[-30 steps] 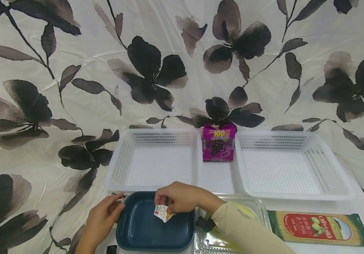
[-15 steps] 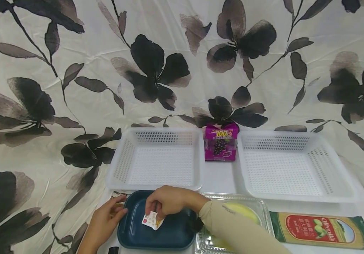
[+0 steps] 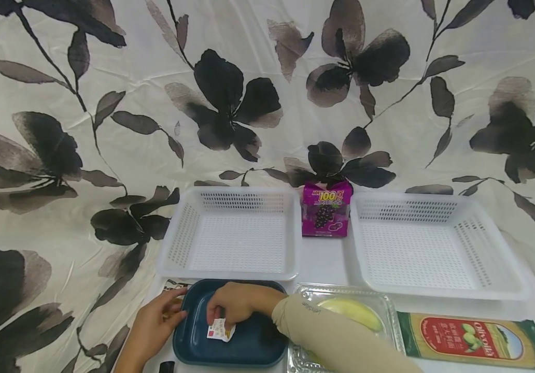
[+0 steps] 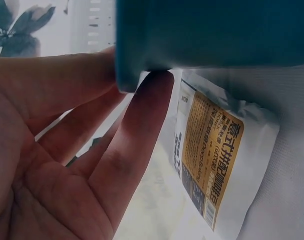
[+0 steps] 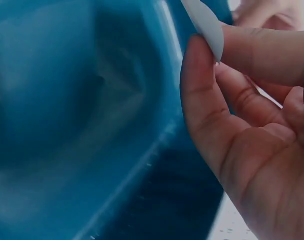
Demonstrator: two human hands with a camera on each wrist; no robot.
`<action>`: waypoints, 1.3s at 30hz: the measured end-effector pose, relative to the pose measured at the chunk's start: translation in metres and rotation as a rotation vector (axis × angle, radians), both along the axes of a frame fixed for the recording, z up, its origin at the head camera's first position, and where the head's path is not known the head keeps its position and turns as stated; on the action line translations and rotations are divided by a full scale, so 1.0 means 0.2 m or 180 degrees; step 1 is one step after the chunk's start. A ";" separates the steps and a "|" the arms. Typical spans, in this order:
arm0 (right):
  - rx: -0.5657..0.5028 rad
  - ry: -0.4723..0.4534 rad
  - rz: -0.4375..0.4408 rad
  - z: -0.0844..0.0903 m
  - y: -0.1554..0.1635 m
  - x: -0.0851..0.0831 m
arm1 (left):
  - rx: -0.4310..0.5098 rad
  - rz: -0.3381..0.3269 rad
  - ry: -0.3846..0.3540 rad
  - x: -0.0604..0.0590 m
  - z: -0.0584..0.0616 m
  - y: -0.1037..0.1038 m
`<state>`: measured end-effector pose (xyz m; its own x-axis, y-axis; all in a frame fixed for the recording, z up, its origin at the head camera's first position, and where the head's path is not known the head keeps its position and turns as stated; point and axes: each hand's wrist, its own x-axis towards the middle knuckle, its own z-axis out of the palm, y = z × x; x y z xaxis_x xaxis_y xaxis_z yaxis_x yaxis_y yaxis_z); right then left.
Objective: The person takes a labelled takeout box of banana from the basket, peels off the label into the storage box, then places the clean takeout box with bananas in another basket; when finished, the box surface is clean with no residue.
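A dark blue tray lies at the table's front edge. My right hand reaches over it from the right and pinches a small white packet with red print, low above the tray's left half. The right wrist view shows the packet's white edge between thumb and finger over the tray floor. My left hand rests with straight fingers against the tray's left corner. A flat sachet with a brown label lies beside that corner.
Two white perforated baskets stand behind the tray, a purple grape carton between them. A clear clamshell box with a pale yellow-green item sits right of the tray, then a green pasta packet. Floral cloth covers the table and the backdrop.
My right hand has carried the small packet leftward and lower, down toward the tray's floor. The left hand has stayed at the tray's left corner.
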<state>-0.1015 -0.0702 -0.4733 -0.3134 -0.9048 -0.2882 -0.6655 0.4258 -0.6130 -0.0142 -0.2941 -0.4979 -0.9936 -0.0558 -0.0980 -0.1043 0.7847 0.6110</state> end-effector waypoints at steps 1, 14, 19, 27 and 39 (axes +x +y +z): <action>0.0035 0.0014 -0.0008 -0.02 -0.01 0.00 | 0.0008 -0.0004 -0.0014 0.00 0.00 0.00; 0.0432 0.0173 -0.0254 -0.13 -0.03 -0.01 | 0.0053 -0.0036 -0.0223 -0.01 0.00 -0.01; 0.0458 0.0216 -0.0239 -0.14 -0.02 -0.01 | 0.0072 -0.0026 -0.0241 -0.01 0.00 -0.01; 0.0572 0.0291 -0.0121 -0.12 -0.03 -0.01 | 0.0097 -0.0001 -0.0242 -0.01 0.00 -0.02; 0.0770 0.0360 0.0196 -0.11 -0.03 -0.02 | 0.0172 0.0043 -0.0238 -0.01 -0.01 -0.01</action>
<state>-0.1058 -0.0767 -0.4949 -0.3023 -0.8323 -0.4645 -0.7532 0.5073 -0.4187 -0.0154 -0.2967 -0.4998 -0.9826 -0.0618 -0.1750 -0.1615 0.7491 0.6424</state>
